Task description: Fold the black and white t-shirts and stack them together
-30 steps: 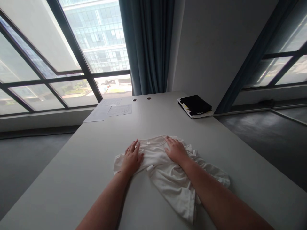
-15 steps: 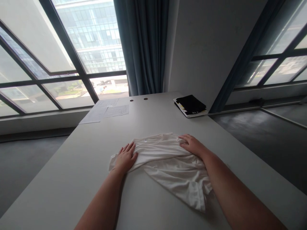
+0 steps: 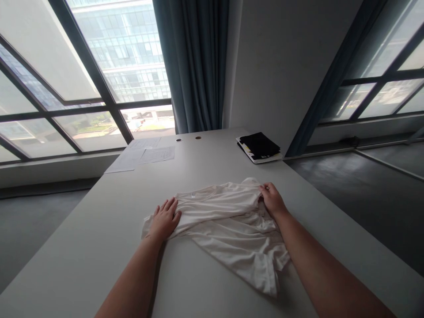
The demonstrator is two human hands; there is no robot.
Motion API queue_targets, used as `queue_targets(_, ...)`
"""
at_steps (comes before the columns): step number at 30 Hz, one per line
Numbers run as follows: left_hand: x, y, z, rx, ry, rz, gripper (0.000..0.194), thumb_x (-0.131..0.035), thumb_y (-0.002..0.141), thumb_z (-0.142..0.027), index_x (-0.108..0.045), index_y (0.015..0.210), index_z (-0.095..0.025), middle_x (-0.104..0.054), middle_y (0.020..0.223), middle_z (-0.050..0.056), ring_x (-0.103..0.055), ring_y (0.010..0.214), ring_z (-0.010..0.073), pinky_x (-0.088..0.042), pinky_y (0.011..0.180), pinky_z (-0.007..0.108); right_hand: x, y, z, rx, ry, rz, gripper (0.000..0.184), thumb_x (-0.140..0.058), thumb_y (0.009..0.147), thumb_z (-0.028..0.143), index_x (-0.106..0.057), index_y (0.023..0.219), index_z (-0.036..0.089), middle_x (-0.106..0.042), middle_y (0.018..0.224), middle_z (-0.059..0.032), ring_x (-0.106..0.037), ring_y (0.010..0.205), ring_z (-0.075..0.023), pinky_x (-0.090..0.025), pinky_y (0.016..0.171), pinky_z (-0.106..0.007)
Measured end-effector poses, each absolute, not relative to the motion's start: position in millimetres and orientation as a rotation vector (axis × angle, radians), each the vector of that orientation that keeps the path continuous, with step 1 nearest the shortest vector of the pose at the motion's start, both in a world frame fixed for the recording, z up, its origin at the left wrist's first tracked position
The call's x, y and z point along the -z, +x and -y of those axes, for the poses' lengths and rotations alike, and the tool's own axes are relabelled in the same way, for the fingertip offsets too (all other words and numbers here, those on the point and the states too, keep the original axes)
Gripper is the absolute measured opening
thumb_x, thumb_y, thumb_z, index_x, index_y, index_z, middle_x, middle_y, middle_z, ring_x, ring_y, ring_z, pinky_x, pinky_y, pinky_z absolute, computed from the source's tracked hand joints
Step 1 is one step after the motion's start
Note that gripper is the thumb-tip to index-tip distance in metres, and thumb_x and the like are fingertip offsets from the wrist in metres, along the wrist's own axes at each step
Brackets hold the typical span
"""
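Observation:
A white T-shirt (image 3: 218,207) lies rumpled on the white table, its neckline along the far edge and a sleeve pointing toward me at lower right. Flat on the shirt's left part rests my left hand (image 3: 164,219), fingers spread. My right hand (image 3: 272,199) pinches the cloth at the shirt's far right corner, thumb and fingers closed on it. The fabric between both hands is stretched fairly straight, while the layer nearer me stays wrinkled.
The white table (image 3: 82,247) runs away toward a blue curtain (image 3: 195,66). Paper sheets (image 3: 155,154) lie at its far left. Black folded cloth (image 3: 260,145) sits on a white-edged stack at the far right. Two round cable holes are near the far end.
My right hand has closed on the shirt's right corner and drawn it a little to the right. The left hand keeps its place on the cloth. The view has shifted slightly.

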State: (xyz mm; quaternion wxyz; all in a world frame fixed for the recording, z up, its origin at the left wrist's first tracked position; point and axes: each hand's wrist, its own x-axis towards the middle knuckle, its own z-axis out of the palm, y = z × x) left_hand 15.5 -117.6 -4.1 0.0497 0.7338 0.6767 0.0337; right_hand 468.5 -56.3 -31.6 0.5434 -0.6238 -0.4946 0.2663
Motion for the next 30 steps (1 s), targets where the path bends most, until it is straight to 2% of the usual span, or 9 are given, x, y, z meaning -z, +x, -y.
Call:
queue_targets(4, 4.9, 13.6, 116.6, -0.134, 2.229, -2.059, 0.058, -0.036, 0.103, -0.047, -0.041, 0.158, -0.030, -0.033, 0.169, 0.002, -0.029, 0.158, 0.0270, -0.025, 0.130, 0.056, 34.0, 475.0, 51.2, -0.791, -1.327, 0.802, 0.062, -0.077, 0.060, 0.053, -0.046, 0.105, 0.025, -0.059, 0.082, 0.0043, -0.057, 0.060, -0.0156, -0.049, 0.049, -0.024)
queue_targets(7, 4.9, 13.5, 116.4, -0.137, 2.214, -2.058, 0.058, -0.036, 0.102, -0.047, -0.042, 0.157, -0.030, -0.034, 0.169, 0.000, -0.029, 0.158, 0.0267, -0.024, 0.131, 0.055, 36.4, 475.3, 51.4, -0.823, -1.274, 0.815, 0.064, -0.079, 0.057, 0.050, -0.049, 0.108, 0.025, -0.061, 0.088, 0.0027, -0.059, 0.065, -0.0155, -0.051, 0.052, -0.024)
queue_targets(10, 3.8, 14.2, 116.9, -0.140, 2.211, -2.055, 0.058, -0.036, 0.102, -0.046, -0.042, 0.157, -0.029, -0.033, 0.169, 0.000, -0.028, 0.158, 0.0268, -0.024, 0.131, 0.055, 40.4, 477.4, 51.7, -0.641, -1.423, 1.009, 0.052, -0.072, 0.065, 0.050, -0.055, 0.106, 0.023, -0.064, 0.089, -0.0006, -0.061, 0.073, -0.0183, -0.054, 0.060, -0.027)
queue_targets(13, 1.8, 15.3, 118.1, -0.144, 2.212, -2.055, 0.057, -0.037, 0.102, -0.045, -0.043, 0.157, -0.029, -0.034, 0.169, 0.000, -0.029, 0.157, 0.0269, -0.024, 0.131, 0.055, 39.6, 480.0, 52.8, -0.279, -1.640, 1.285, 0.037, -0.063, 0.074, 0.039, -0.061, 0.106, 0.021, -0.066, 0.095, -0.0071, -0.063, 0.090, -0.0251, -0.057, 0.083, -0.038)
queue_targets(16, 0.9, 15.9, 118.9, -0.149, 2.211, -2.062, 0.056, -0.039, 0.102, -0.045, -0.044, 0.156, -0.031, -0.036, 0.168, 0.001, -0.030, 0.157, 0.0263, -0.025, 0.131, 0.053, 30.7, 476.6, 57.2, 0.114, -1.695, 1.543, 0.038, -0.060, 0.077, 0.029, -0.066, 0.112, 0.017, -0.064, 0.109, -0.0156, -0.059, 0.113, -0.0324, -0.048, 0.104, -0.049)
queue_targets(19, 1.9, 14.8, 117.9, -0.156, 2.215, -2.060, 0.057, -0.039, 0.102, -0.046, -0.044, 0.156, -0.031, -0.036, 0.168, 0.001, -0.030, 0.157, 0.0258, -0.026, 0.130, 0.053, 21.8, 464.8, 63.6, 0.316, -1.629, 1.727, 0.042, -0.056, 0.087, 0.026, -0.066, 0.126, 0.013, -0.057, 0.133, -0.0206, -0.046, 0.135, -0.0343, -0.040, 0.116, -0.050)
queue_targets(22, 0.8, 14.8, 117.2, -0.142, 2.223, -2.050, 0.056, -0.038, 0.102, -0.045, -0.043, 0.156, -0.031, -0.036, 0.168, 0.002, -0.030, 0.157, 0.0257, -0.025, 0.130, 0.053, 23.5, 451.0, 67.4, 0.253, -1.631, 1.950, 0.047, -0.049, 0.096, 0.030, -0.063, 0.137, 0.011, -0.048, 0.150, -0.0190, -0.034, 0.147, -0.0327, -0.035, 0.122, -0.048)
queue_targets(26, -12.2, 29.9, 128.9, -0.106, 2.227, -2.165, 0.058, -0.040, 0.101, -0.043, -0.043, 0.157, -0.027, -0.033, 0.169, 0.007, -0.029, 0.157, 0.0304, -0.026, 0.128, 0.058, 37.1, 442.8, 65.3, -0.017, -1.865, 2.249, 0.056, -0.047, 0.100, 0.040, -0.056, 0.149, 0.014, -0.044, 0.158, -0.0169, -0.038, 0.147, -0.0338, -0.033, 0.122, -0.049)
queue_targets(30, -24.8, 64.1, 157.5, -0.181, 2.259, -2.315, 0.061, -0.039, 0.101, -0.043, -0.042, 0.157, -0.019, -0.038, 0.166, 0.014, -0.042, 0.148, 0.0317, -0.039, 0.120, 0.054, 44.2, 445.3, 59.6, -0.097, -2.014, 2.297, 0.063, -0.043, 0.104, 0.048, -0.044, 0.160, 0.019, -0.030, 0.167, -0.0139, -0.029, 0.153, -0.0343, -0.027, 0.125, -0.051)
